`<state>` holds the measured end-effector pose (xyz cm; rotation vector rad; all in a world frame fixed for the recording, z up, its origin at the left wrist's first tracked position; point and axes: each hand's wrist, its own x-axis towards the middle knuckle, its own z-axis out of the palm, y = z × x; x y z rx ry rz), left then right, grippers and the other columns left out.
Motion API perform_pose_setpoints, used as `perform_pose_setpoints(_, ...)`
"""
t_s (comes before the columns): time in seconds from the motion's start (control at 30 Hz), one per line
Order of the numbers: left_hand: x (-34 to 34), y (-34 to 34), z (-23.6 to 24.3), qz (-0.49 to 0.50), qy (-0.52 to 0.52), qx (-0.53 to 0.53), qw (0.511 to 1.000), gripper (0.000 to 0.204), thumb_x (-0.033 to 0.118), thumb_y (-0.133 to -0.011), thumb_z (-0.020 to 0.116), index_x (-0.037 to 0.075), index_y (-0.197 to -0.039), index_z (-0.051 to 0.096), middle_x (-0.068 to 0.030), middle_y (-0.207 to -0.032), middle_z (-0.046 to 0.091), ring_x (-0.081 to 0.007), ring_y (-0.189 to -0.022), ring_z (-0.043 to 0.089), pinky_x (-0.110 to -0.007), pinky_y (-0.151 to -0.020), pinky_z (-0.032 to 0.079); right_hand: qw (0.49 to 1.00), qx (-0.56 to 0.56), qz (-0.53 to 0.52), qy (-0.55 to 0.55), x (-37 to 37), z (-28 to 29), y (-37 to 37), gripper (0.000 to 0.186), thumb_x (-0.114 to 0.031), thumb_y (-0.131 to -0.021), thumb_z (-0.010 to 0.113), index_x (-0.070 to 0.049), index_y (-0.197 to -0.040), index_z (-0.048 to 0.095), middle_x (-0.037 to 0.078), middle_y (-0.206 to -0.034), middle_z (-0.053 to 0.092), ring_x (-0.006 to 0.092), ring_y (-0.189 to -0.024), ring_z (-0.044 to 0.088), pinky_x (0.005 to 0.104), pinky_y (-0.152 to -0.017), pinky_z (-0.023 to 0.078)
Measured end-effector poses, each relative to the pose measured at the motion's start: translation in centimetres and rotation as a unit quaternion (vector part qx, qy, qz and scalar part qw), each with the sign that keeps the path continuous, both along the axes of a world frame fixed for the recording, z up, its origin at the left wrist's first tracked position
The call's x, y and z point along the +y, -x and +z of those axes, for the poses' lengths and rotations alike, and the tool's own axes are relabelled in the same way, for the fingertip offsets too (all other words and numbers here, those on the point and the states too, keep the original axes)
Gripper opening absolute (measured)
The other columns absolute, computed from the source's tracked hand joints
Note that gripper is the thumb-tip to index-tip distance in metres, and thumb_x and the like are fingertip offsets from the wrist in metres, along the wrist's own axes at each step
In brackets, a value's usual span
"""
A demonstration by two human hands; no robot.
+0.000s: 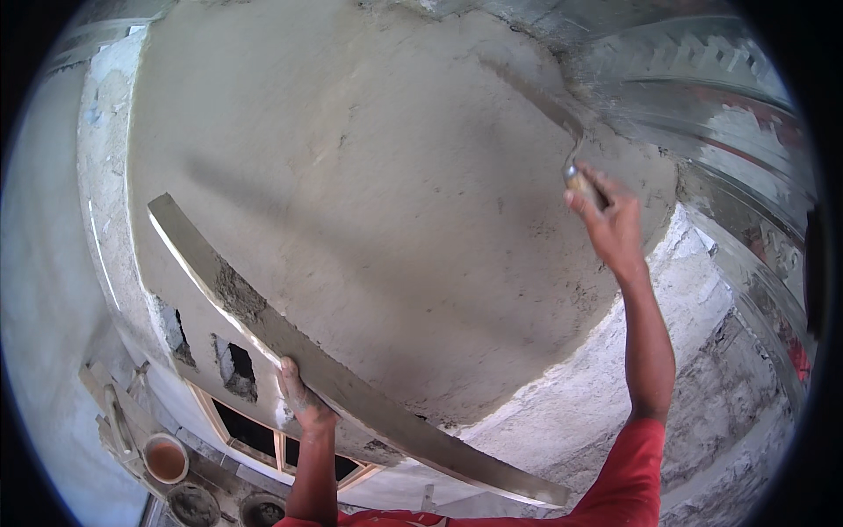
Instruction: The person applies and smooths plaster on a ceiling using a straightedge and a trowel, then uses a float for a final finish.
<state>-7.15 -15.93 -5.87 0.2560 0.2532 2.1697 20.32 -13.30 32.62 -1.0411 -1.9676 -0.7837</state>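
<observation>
Your right hand [612, 215] has its fingers closed around the handle of the long grey-bladed trowel with a wooden grip [537, 99], near the upper right edge of the grey plastered wall [413, 220]. The blade's long axis runs diagonally, tip toward the wall's upper edge. Your left hand [307, 406] grips the long, mortar-coated grey board [373, 406], which slopes from near the wall's left edge down rightward past its lower edge.

Curled right hand [614, 218] high, left hand [309, 409] lower
</observation>
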Motion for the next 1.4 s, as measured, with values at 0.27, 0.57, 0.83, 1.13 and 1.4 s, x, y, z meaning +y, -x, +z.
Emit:
perform_pose_setpoints(0.27, 0.9, -0.3, -2.1, -0.064, -0.053, -0.023, 0.996, 0.063, 0.045, -0.089, 0.062, 0.006, -0.133, 0.041, -0.0095, -0.116, 0.052, -0.0218, -0.104, 0.055, -0.039, -0.088, 0.048, 0.898, 0.292, 0.145, 0.296, 1.0, 6.3, 5.1, 0.049, -0.033, -0.093, 0.062, 0.006, -0.12, 0.052, 0.01, -0.08, 0.059, 0.0143, -0.057, 0.059, 0.0283, -0.049, 0.052)
perform_pose_setpoints(0.57, 0.7, 0.3, -2.4, -0.076, -0.068, -0.002, 0.995, 0.053, 0.041, -0.094, 0.057, 0.006, -0.13, 0.043, -0.0087, -0.111, 0.054, -0.0201, -0.1, 0.057, -0.037, -0.085, 0.049, 0.804, 0.421, 0.282, 0.311, 3.8, 2.2, 5.4, 0.034, -0.026, -0.099, 0.052, 0.005, -0.113, 0.047, 0.013, -0.079, 0.058, 0.0175, -0.056, 0.059, 0.0299, -0.045, 0.052)
perform_pose_setpoints(0.83, 0.2, 0.9, -1.3, 0.009, 0.014, 0.013, 1.0, 0.052, 0.048, -0.091, 0.059, 0.009, -0.123, 0.046, -0.0088, -0.096, 0.058, -0.0231, -0.082, 0.061, -0.039, -0.071, 0.053, 0.75, 0.493, 0.357, 0.258, 4.2, -2.2, 7.7, 0.033, -0.026, -0.1, 0.049, 0.006, -0.109, 0.05, 0.014, -0.079, 0.057, 0.0186, -0.058, 0.059, 0.0324, -0.047, 0.053)
perform_pose_setpoints(1.13, -0.2, 2.6, -0.4, 0.047, 0.031, -0.009, 0.998, 0.049, 0.047, -0.09, 0.06, 0.009, -0.119, 0.049, -0.0097, -0.092, 0.06, -0.0242, -0.075, 0.063, -0.04, -0.066, 0.054, 0.771, 0.515, 0.311, 0.208, 2.9, -9.3, 7.6, 0.035, -0.03, -0.102, 0.042, 0.004, -0.112, 0.048, 0.011, -0.078, 0.056, 0.0166, -0.057, 0.058, 0.0308, -0.046, 0.051)
perform_pose_setpoints(1.4, 0.3, 4.8, -2.9, -0.001, -0.014, 0.023, 1.0, 0.06, 0.042, -0.092, 0.06, 0.009, -0.138, 0.038, -0.0075, -0.122, 0.051, -0.0206, -0.11, 0.051, -0.038, -0.094, 0.045, 0.772, 0.479, 0.359, 0.212, 3.9, -5.5, 11.4, 0.033, -0.031, -0.103, 0.037, 0.0, -0.11, 0.045, 0.01, -0.078, 0.055, 0.0159, -0.056, 0.057, 0.0317, -0.045, 0.05)
